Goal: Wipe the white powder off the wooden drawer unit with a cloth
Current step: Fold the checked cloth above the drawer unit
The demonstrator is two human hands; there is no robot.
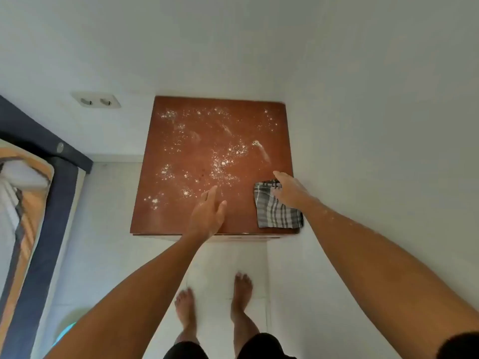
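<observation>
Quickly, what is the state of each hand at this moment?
Left hand: open, fingers stretched out over the drawer unit, holding nothing.
Right hand: open, resting on the checked cloth, not yet closed on it.

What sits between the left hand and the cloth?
Head view: only bare wood of the drawer unit top separates the left hand from the checked cloth.

Drawer unit [181, 224] top — powder [223, 161], checked cloth [277, 213].
</observation>
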